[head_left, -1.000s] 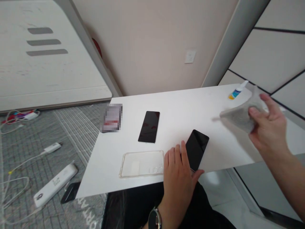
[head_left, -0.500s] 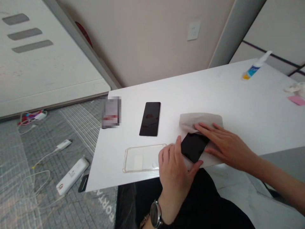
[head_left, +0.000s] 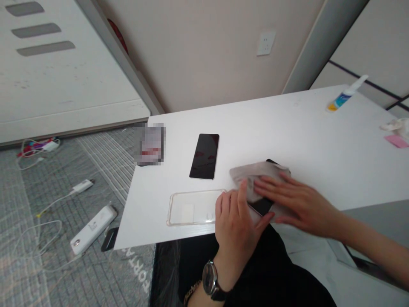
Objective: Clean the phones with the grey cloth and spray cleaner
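Observation:
A black-screened phone lies near the table's front edge, mostly covered by a thin grey cloth. My left hand, with a watch at its wrist, grips the phone's near end between thumb and fingers. On top, my right hand holds the cloth against the screen with its fingers stretched forward, slightly blurred. The phone's far corner shows beyond the cloth. A second dark phone lies screen up to the left. Beside my left hand is a clear phone case.
On the white table, a bottle with a long nozzle lies far right, near a pink piece. A pixelated item sits at the left edge. A white power strip and cables are on the floor mat.
My right hand has pulled the cloth toward me and left across the phone, covering most of the screen that was bare. My left hand keeps its grip. The view has shifted slightly.

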`<state>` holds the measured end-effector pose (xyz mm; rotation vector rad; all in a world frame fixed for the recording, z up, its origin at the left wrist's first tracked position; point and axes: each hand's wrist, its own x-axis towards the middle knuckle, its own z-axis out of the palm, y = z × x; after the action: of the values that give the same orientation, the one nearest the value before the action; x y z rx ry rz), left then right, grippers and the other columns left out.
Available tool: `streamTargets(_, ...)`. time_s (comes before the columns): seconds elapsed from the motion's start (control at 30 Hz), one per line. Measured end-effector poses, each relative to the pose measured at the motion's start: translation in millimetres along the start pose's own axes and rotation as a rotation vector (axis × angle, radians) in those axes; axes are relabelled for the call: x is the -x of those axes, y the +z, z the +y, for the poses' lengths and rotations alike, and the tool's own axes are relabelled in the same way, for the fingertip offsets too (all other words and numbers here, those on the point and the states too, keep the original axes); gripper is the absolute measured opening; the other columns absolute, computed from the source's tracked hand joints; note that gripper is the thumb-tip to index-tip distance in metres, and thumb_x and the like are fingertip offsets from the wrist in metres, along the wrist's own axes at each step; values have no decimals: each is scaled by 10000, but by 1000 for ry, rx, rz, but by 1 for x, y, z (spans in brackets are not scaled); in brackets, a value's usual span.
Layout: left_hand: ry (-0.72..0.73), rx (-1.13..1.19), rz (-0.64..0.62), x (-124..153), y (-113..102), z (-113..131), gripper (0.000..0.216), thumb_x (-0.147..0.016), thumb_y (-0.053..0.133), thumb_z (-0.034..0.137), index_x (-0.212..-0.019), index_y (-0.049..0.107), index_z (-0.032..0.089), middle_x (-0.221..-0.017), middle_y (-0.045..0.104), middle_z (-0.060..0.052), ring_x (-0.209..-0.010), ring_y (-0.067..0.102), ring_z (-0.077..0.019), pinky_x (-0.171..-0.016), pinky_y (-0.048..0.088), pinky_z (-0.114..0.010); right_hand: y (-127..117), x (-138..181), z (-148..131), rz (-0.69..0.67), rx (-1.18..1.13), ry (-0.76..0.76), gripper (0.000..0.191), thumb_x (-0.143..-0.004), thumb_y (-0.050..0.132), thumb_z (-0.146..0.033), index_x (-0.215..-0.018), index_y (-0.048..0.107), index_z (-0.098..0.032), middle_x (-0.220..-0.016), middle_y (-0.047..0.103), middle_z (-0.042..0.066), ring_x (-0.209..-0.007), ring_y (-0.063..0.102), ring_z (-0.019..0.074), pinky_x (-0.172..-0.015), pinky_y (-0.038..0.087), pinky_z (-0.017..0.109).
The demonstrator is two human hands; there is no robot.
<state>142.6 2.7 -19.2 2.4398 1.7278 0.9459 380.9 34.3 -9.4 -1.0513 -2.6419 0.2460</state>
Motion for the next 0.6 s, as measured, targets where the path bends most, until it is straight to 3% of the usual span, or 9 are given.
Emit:
streamTargets(0.1, -23, 29, 4, 0, 1, 0, 867, -973, 656, 704, -1554, 424, 104, -1208, 748, -125, -1111, 663, -314, -1085, 466, -470, -1, -1, 4, 97, 84, 126, 788, -1076, 497, -614, -1737, 176, -330, -1683, 442, 83, -1543, 446, 369, -1257, 366, 713)
streamTargets(0.2, -9, 9, 9, 1, 1, 0, 870, -971, 639, 720, -1547, 432, 101, -1292, 732, -155, -1137, 660, -320, -1087, 463, -477, 0, -1, -2, -7, 17, -27, 949, -1018, 495, -753, -1743, 153, -245, -1692, 421, 101, -1562, 422, 353, -1261, 409, 643)
streamTargets(0.27, -1, 1, 22, 1, 1, -1, 885, -962, 646, 725, -1544, 436, 93, -1318, 723, -168, -1144, 658, -323, -1092, 459, -482, -1, 1, -3, -48, -15, -84, 901, -1040, 469, -732, -1743, 149, -267, -1685, 437, 77, -1552, 444, 320, -1282, 393, 604)
streamTargets(0.4, -10, 27, 22, 0, 0, -1, 916, -930, 688, 733, -1546, 437, 104, -1210, 755, -123, -1094, 673, -300, -1087, 463, -457, -4, 7, 4, 77, 81, 84, 776, -1086, 485, -611, -1737, 174, -328, -1677, 460, 73, -1559, 426, 343, -1292, 321, 673)
streamTargets(0.53, 11, -26, 32, -2, -1, -1, 920, -901, 714, 750, -1512, 484, 102, -1283, 746, -135, -1107, 680, -293, -1076, 475, -438, -2, 11, -2, -22, 23, -93, 949, -1008, 498, -786, -1728, 236, -226, -1688, 442, 103, -1590, 377, 310, -1331, 294, 558)
streamTargets(0.6, 23, -41, 51, -2, 0, -1, 930, -892, 715, 762, -1503, 497, 96, -1256, 752, -138, -1094, 685, -289, -1075, 479, -432, -2, 10, -3, -29, 9, -105, 870, -1039, 495, -738, -1720, 262, -249, -1682, 457, 82, -1570, 415, 282, -1337, 285, 533)
